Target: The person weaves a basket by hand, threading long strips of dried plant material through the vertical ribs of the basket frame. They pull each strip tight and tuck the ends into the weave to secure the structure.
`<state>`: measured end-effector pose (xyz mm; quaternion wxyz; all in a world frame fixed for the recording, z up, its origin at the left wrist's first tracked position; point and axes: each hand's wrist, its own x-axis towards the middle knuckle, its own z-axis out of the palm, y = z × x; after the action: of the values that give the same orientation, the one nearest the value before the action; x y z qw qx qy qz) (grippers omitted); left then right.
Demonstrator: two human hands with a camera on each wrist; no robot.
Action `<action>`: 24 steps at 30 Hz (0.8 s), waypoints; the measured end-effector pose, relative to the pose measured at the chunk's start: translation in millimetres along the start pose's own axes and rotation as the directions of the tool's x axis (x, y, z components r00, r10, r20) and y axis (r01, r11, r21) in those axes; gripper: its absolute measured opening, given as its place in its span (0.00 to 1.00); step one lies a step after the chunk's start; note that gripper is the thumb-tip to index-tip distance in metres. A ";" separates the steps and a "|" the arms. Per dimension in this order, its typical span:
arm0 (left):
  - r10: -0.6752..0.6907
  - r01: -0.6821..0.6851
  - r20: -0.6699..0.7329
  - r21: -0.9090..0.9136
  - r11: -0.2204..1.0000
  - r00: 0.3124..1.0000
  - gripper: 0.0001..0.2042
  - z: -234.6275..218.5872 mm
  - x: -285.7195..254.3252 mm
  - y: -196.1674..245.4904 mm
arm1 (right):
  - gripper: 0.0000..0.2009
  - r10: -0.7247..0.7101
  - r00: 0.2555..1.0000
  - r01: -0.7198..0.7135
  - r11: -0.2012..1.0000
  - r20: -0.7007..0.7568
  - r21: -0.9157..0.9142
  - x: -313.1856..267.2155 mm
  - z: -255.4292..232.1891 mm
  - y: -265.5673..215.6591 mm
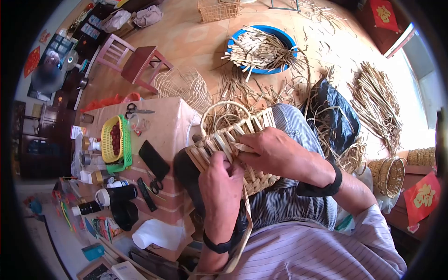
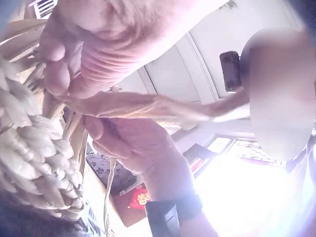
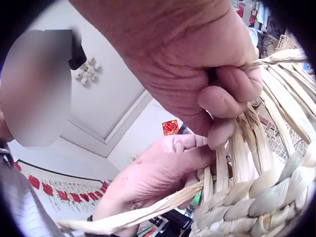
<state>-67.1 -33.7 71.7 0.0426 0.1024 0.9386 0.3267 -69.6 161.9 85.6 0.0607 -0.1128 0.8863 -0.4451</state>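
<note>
A partly woven straw basket (image 1: 259, 183) with a round handle (image 1: 226, 103) lies on the person's lap in the head view. The left hand (image 1: 221, 186) pinches a straw strand at the basket's near left side. Close beside it, the right hand (image 1: 273, 151) grips straw at the upright stakes, its fingers curled. A long flat strand (image 1: 247, 219) trails from the hands down past the left wrist. In the right wrist view, thick braided rows (image 3: 266, 190) lie below the stakes (image 3: 240, 153). The left wrist view shows the strand (image 2: 148, 104) stretching away between both hands.
To the left stands a cloth-covered table (image 1: 165, 122) with scissors (image 1: 135, 111), a phone (image 1: 154, 160) and a yellow basket (image 1: 108, 151). Ahead are a blue basin (image 1: 291, 41) of straw, a wooden chair (image 1: 138, 63) and a wire-like frame (image 1: 184, 86). Straw bundles (image 1: 378, 105) lie right.
</note>
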 end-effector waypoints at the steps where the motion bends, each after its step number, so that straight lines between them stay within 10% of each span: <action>1: 0.003 -0.003 0.002 0.064 0.998 1.000 0.11 -2.1 2.9 6.5 | 0.10 0.009 1.000 -0.009 1.000 0.000 -0.004 -0.5 1.4 -0.2; 6: -0.020 0.012 0.049 0.160 0.987 0.999 0.13 -1.6 14.5 9.3 | 0.12 -0.007 0.997 0.005 1.000 -0.078 -0.019 -1.1 8.0 3.4; 13: -0.206 0.360 0.339 -0.495 0.791 0.918 0.09 -18.7 4.9 3.0 | 0.10 -0.054 0.973 0.049 0.998 -0.225 -0.027 -12.6 20.5 9.9; 24: -0.157 0.274 0.281 -0.444 0.853 0.947 0.08 -13.3 1.5 9.7 | 0.15 -0.021 0.961 -0.024 0.987 -0.277 -0.158 -21.6 29.1 1.0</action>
<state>-68.9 -34.0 88.1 0.2135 0.0201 0.8228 0.5263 -42.8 145.3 67.6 -0.0730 -0.0532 0.9189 -0.3841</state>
